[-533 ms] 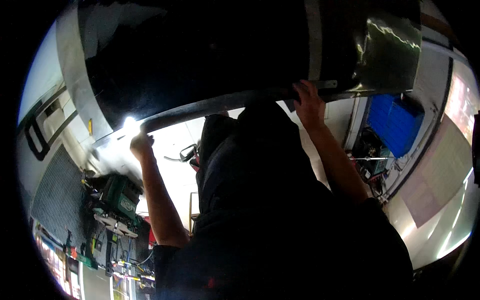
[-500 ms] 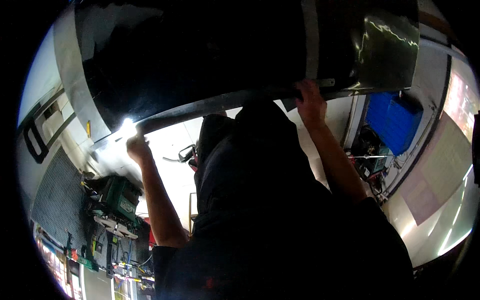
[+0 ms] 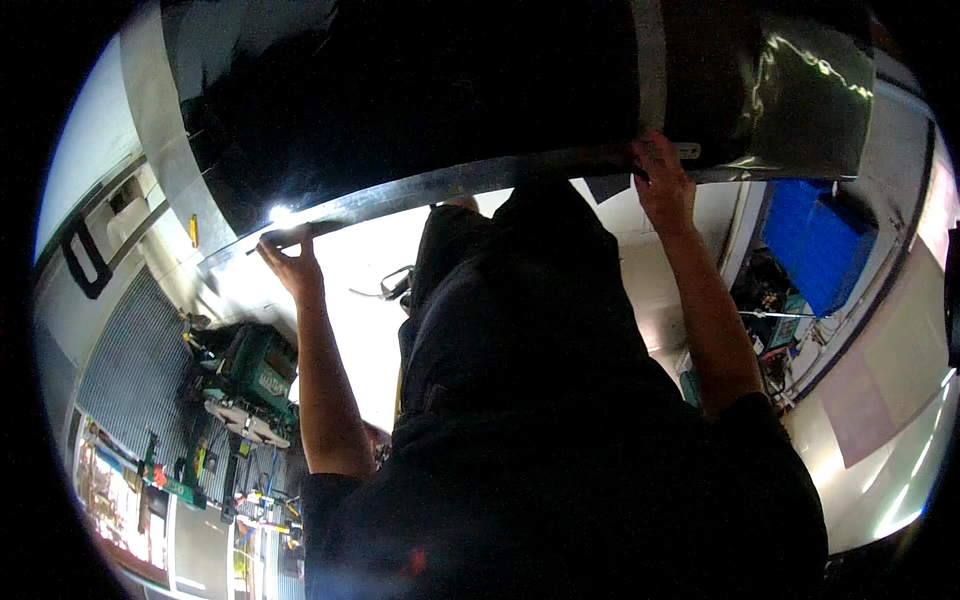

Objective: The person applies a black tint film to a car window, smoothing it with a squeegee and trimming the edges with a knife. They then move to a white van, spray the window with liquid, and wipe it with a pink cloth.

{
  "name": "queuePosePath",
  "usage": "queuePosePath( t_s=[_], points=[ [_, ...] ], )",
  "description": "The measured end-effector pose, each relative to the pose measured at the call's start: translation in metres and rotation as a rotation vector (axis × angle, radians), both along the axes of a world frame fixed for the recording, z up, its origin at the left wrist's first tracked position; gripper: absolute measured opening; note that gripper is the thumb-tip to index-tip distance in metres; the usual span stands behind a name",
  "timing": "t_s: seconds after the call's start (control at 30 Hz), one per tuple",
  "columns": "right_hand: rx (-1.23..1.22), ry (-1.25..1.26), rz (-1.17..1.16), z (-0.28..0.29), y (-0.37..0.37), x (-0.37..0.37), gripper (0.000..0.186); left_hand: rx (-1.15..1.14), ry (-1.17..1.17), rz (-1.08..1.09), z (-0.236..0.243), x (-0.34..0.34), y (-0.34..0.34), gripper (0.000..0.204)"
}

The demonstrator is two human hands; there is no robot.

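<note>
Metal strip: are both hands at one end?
No, the strip has the left hand near its left end, the right hand near its right.

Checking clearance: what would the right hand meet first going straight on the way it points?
The right hand appears to touch the long, flat grey metal bar; just past it, first in line looks like the straight grey band on the glossy black sheet. Depth is hard to judge.

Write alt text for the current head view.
A person's left hand and right hand hold a long metal straightedge near its ends, along a glossy dark sheet's near edge. A blue crate sits at right, a green machine at lower left.
</note>
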State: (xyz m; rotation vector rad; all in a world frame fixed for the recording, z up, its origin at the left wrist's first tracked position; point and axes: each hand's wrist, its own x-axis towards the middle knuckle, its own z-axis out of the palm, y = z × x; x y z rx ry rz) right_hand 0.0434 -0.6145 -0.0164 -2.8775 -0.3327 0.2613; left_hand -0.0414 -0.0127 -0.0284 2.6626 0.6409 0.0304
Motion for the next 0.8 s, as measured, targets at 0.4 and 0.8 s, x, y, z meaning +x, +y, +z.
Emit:
queuePosePath(
  t_s=[0.4,0.8],
  points=[
    [0.082,0.025,-0.075,-0.004,0.003,0.008,0.051,-0.09,0.235,0.229,0.003,0.005,0.006,0.097],
    [0.018,-0.001,-0.04,-0.003,0.002,0.024,0.051,-0.083,0.203,0.298,-0.026,-0.008,0.034,0.103]
  ],
)
